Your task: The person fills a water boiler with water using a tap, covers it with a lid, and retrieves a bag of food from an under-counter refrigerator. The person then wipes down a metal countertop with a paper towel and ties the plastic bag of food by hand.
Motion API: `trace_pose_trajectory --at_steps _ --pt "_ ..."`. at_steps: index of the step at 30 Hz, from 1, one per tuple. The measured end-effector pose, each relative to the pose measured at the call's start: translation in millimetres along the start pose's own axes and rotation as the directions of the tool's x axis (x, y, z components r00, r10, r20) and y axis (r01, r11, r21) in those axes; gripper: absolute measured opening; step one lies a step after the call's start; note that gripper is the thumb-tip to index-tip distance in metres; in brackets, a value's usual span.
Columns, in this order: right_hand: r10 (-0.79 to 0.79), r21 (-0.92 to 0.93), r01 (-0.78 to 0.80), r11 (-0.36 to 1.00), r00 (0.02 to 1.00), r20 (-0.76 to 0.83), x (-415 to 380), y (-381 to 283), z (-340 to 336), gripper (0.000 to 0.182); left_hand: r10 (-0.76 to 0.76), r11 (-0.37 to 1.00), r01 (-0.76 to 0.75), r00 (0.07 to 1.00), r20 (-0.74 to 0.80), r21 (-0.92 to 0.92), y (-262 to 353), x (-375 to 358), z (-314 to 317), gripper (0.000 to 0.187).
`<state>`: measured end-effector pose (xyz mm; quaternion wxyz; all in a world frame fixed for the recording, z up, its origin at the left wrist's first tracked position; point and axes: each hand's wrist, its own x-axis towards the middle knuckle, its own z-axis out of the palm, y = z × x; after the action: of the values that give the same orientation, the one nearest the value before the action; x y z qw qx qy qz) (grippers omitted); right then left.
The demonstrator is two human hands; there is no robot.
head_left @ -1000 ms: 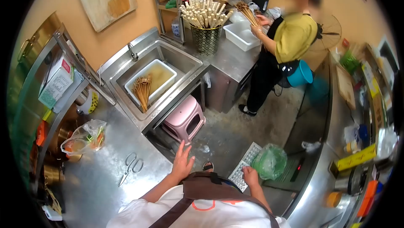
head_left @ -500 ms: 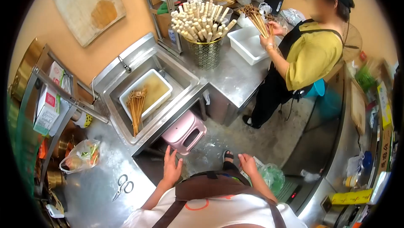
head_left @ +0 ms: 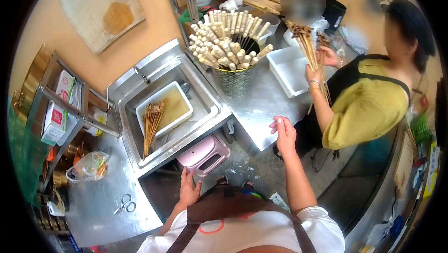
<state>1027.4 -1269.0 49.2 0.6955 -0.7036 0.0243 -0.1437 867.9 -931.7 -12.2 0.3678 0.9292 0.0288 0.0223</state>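
Observation:
My left hand (head_left: pixel 189 189) is low in front of my apron, with fingers apart and nothing in it. It is nearest to a pink plastic stool (head_left: pixel 205 155) under the sink edge. My right hand (head_left: pixel 284 135) reaches forward, its fingers loosely bent and holding nothing, in front of the steel counter (head_left: pixel 254 117). Beyond it, a co-worker in a yellow-green top (head_left: pixel 368 99) holds a bundle of skewers (head_left: pixel 308 52) with brown pieces on the upper ends. Another skewer bundle (head_left: pixel 151 127) leans in a white tub (head_left: pixel 184 116) of cloudy liquid inside the sink.
A patterned bucket (head_left: pixel 235 82) full of wooden-handled sticks (head_left: pixel 228 38) stands on the counter beside a white tray (head_left: pixel 284 73). Scissors (head_left: pixel 126 204) and a plastic bag of vegetables (head_left: pixel 91 166) lie on the left worktop. A metal shelf (head_left: pixel 70 103) rises at the far left.
My right hand has moved forward and up toward the counter. My body and view have shifted nearer the counter. The co-worker still holds the skewers; my left hand stays low and open.

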Motion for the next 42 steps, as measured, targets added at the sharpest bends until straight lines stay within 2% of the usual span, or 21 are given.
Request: trace_pose_trajectory --at_steps 1,4,5,6,7,8,10,11,13,18,20,22,23,25,27,28,35,37,39,41,42 --pt "0.016 0.030 -0.016 0.999 1.000 0.015 -2.2 5.6 5.8 0.022 -0.013 1.000 0.013 1.000 0.021 0.009 -4.9 2.2 -1.0 0.047" --pt "0.282 -0.038 -0.279 0.959 0.951 0.131 -25.2 25.9 22.7 0.019 -0.052 0.999 0.051 0.990 0.134 0.013 -25.1 13.0 1.3 0.047" --pt "0.272 -0.022 -0.272 0.962 0.948 0.165 -36.5 38.8 28.1 0.018 -0.056 0.998 0.055 0.974 0.220 0.013 -34.0 21.6 2.3 0.048" --pt "0.205 -0.134 -0.181 0.974 0.958 0.201 -45.4 57.5 32.3 0.018 -0.118 0.992 0.124 0.930 0.349 0.006 -32.6 32.6 1.3 0.047" --pt "0.361 -0.179 -0.324 0.929 0.902 0.236 -47.4 32.5 34.8 0.021 -0.177 0.981 0.191 0.865 0.470 0.018 -30.2 43.8 1.2 0.047" --pt "0.257 -0.312 -0.177 0.934 0.937 0.236 -56.8 63.4 38.3 0.024 -0.163 0.984 0.179 0.816 0.554 0.026 -31.3 57.1 4.7 0.047" --pt "0.216 -0.293 -0.137 0.946 0.943 0.254 -60.9 43.7 35.6 0.028 -0.081 0.996 0.078 0.711 0.699 0.036 -28.1 94.2 24.3 0.046" --pt "0.094 -0.357 -0.016 0.934 0.975 0.202 -67.7 41.6 35.0 0.030 -0.037 0.999 0.010 0.656 0.754 0.040 -25.7 111.4 37.0 0.046" --pt "-0.005 -0.447 0.066 0.892 0.991 0.136 -70.5 38.4 30.3 0.031 0.036 0.993 -0.114 0.565 0.825 0.034 -11.3 136.7 65.4 0.046" --pt "-0.044 -0.507 -0.033 0.861 0.989 -0.139 -128.1 0.5 7.5 0.033 0.200 0.914 -0.403 0.339 0.919 -0.050 24.9 178.4 126.3 0.045" --pt "-0.084 -0.545 -0.116 0.830 0.941 -0.329 -166.2 5.6 -7.2 0.034 0.250 0.867 -0.486 0.235 0.939 -0.109 41.6 185.1 153.6 0.045" --pt "-0.144 -0.543 -0.192 0.817 0.844 -0.516 -212.7 12.0 -15.6 0.035 0.283 0.807 -0.566 0.122 0.951 -0.167 55.5 191.2 177.7 0.044" --pt "-0.022 -0.466 -0.371 0.803 0.764 -0.645 -242.4 1.4 -13.3 0.035 0.289 0.784 -0.589 0.069 0.955 -0.195 61.1 190.3 186.8 0.044" --pt "-0.032 -0.327 -0.476 0.817 0.527 -0.849 -297.2 0.2 -1.3 0.033 0.286 0.747 -0.624 -0.012 0.958 -0.231 70.4 186.3 207.2 0.044" --pt "0.139 -0.059 -0.514 0.856 0.338 -0.931 -351.5 -14.4 20.3 0.031 0.269 0.708 -0.658 -0.087 0.959 -0.258 76.6 171.3 221.6 0.044" --pt "0.136 -0.028 -0.557 0.830 0.251 -0.958 -374.0 -22.1 33.1 0.033 0.257 0.691 -0.671 -0.123 0.959 -0.271 79.0 161.4 227.7 0.044" --pt "0.056 0.127 -0.519 0.845 -0.149 -0.987 -500.7 -65.3 86.7 0.030 0.159 0.571 -0.730 -0.352 0.922 -0.377 81.2 66.1 261.3 0.043" --pt "0.025 0.125 -0.515 0.848 -0.196 -0.980 -540.5 -67.0 95.4 0.028 0.138 0.550 -0.730 -0.400 0.906 -0.406 76.5 29.2 268.9 0.042" --pt "-0.111 0.054 -0.479 0.876 -0.308 -0.945 -584.5 -73.4 107.7 0.028 0.128 0.542 -0.717 -0.445 0.887 -0.438 67.0 -8.8 277.9 0.042" --pt "-0.119 0.082 -0.484 0.872 -0.369 -0.922 -637.2 -84.0 122.6 0.024 0.137 0.554 -0.674 -0.504 0.852 -0.488 51.9 -50.4 292.7 0.042" --pt "-0.194 0.046 -0.475 0.879 -0.442 -0.876 -665.8 -88.0 130.7 0.022 0.150 0.577 -0.632 -0.541 0.827 -0.518 41.5 -71.3 305.0 0.042"
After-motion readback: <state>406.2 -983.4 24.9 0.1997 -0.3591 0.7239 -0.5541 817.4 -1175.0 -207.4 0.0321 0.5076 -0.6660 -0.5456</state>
